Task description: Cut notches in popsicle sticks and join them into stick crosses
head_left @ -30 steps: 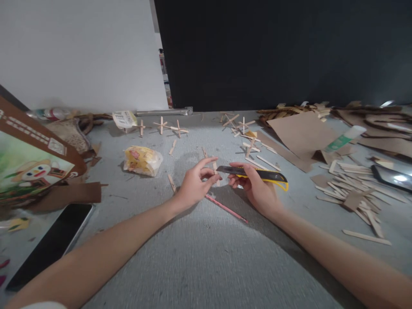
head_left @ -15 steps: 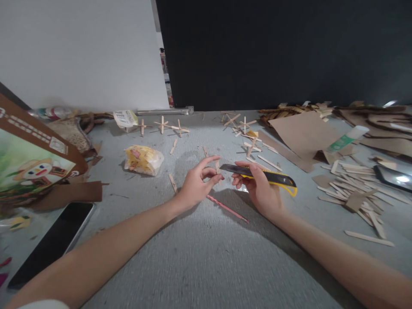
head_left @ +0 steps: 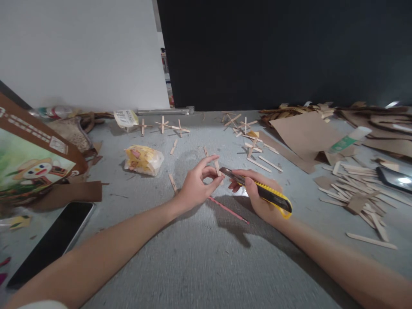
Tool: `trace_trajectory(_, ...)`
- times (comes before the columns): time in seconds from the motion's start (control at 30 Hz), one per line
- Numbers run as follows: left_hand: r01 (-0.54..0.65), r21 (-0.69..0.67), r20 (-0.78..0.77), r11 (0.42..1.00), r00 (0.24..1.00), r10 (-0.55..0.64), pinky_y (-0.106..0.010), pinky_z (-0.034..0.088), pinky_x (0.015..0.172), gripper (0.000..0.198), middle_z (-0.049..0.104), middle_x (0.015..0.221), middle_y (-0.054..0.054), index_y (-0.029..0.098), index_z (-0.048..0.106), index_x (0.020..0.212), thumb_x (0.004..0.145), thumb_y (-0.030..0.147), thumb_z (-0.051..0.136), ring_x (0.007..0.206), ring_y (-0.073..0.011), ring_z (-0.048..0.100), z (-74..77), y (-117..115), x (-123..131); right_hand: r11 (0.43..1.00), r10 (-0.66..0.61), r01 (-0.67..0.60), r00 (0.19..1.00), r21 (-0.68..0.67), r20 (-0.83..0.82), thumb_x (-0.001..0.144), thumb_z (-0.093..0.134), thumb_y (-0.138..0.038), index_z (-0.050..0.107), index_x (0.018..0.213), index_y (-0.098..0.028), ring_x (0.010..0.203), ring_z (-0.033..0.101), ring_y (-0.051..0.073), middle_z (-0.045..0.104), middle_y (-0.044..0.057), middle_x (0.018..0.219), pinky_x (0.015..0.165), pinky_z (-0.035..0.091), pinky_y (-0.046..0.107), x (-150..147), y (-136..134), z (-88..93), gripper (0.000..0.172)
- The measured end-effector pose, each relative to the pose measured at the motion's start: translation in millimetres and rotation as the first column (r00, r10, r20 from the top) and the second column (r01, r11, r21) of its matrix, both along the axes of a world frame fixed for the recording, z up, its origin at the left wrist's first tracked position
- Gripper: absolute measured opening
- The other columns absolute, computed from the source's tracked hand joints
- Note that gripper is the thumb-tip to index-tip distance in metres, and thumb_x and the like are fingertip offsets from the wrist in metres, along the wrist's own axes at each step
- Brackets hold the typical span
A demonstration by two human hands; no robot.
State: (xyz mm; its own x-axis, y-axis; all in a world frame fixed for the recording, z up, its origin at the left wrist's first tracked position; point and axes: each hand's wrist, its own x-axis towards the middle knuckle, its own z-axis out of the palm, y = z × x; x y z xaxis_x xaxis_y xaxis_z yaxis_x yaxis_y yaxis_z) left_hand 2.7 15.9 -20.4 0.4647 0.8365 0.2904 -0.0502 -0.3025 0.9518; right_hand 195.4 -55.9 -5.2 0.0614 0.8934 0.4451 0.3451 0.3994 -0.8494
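Note:
A small wooden craft stick (head_left: 217, 166) stands pinched between the thumb and fingers of my left hand (head_left: 195, 182). My right hand (head_left: 259, 193) is wrapped round a yellow and black utility knife (head_left: 272, 195). The blade's tip points left and meets or nearly touches the stick; I cannot tell which. Below my hands lies a thin pink pencil-like rod (head_left: 230, 209), its left end behind my left hand. Short stick pieces (head_left: 173, 183) rest beside my left wrist and farther back. Crossed-stick pieces (head_left: 252, 147) stand beyond my right hand.
At right are a heap of loose sticks (head_left: 360, 193), a glue stick (head_left: 349, 140), brown cardboard (head_left: 304, 133) and a phone (head_left: 395, 178). A yellow-white wrapper (head_left: 143, 160) sits left of centre. Another phone (head_left: 51, 244) and a printed brown bag (head_left: 35, 159) are at far left.
The knife has tilted, its handle end dropping lower and its yellow side turning into view. My right-hand grip has shifted with it. My left hand has barely moved.

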Motion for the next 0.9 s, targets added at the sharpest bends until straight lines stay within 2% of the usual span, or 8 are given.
trace_trajectory(0.27,0.010,0.025,-0.034,1.000,0.999,-0.009,-0.034,0.055,0.086,0.054,0.075,0.092,-0.004,0.021,0.051,0.148,0.099,0.035,0.067,0.089,-0.0177,0.069,-2.9,2,-2,0.999,-0.032,0.031,0.995,-0.008,-0.098,0.105,0.055,-0.056,0.080,0.108,-0.026,0.068,0.075,0.020,0.080,0.005,0.081,0.074,0.064,0.039,1,1,-3.6,0.039)
trace_trajectory(0.4,0.007,0.031,-0.054,0.999,0.999,-0.005,-0.033,0.055,0.084,0.054,0.074,0.090,-0.003,0.022,0.051,0.149,0.098,0.034,0.066,0.084,-0.0166,0.067,-2.4,2,-1,1.000,0.000,0.001,0.992,0.009,-0.123,0.104,0.058,-0.055,0.080,0.107,-0.026,0.067,0.074,0.019,0.080,0.005,0.081,0.071,0.064,0.038,0,2,-5.3,0.037)
trace_trajectory(0.5,0.000,0.054,-0.081,0.999,0.997,0.004,-0.035,0.056,0.089,0.052,0.074,0.091,-0.004,0.023,0.053,0.147,0.098,0.033,0.066,0.085,-0.0173,0.069,0.6,0,-2,1.000,-0.014,0.013,0.993,-0.009,-0.121,0.104,0.058,-0.053,0.080,0.107,-0.026,0.067,0.074,0.019,0.079,0.004,0.081,0.071,0.064,0.038,0,2,-5.4,0.035)
trace_trajectory(0.7,-0.009,0.127,-0.112,0.992,0.993,0.023,-0.037,0.056,0.093,0.048,0.075,0.090,-0.004,0.022,0.054,0.146,0.099,0.030,0.063,0.088,-0.0182,0.071,0.9,-2,-1,1.000,-0.027,0.027,1.000,-0.004,-0.016,0.106,0.054,-0.045,0.080,0.109,-0.026,0.070,0.075,0.018,0.080,0.004,0.083,0.072,0.063,0.035,2,1,-5.0,0.033)
trace_trajectory(0.9,-0.037,0.198,-0.206,0.979,0.975,0.078,-0.036,0.055,0.093,0.049,0.078,0.096,-0.005,0.024,0.054,0.147,0.099,0.026,0.061,0.092,-0.0191,0.073,-1.2,-1,0,0.990,0.000,-0.020,0.991,0.140,0.136,0.107,0.052,-0.033,0.078,0.117,-0.029,0.073,0.074,0.018,0.081,0.005,0.094,0.076,0.063,0.036,4,0,-15.2,0.028)
